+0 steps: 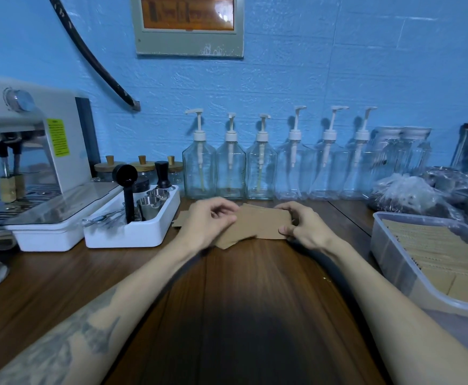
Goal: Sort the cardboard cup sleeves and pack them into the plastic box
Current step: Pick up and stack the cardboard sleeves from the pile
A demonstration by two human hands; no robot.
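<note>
On the near right the box (pixel 399 268) already holds many sleeves packed on edge, and it is nearer to the right hand (pixel 306 226) than to the left hand (pixel 209 222). Farther, at the middle of the table (pixel 241 287), a small pile of flat sleeves (pixel 255 225) lies with its long axis left to right between the hands. The right fingers pinch its right end, the left fingers curl over its left part, so I judge the pile must travel right and nearer to reach the box.
</note>
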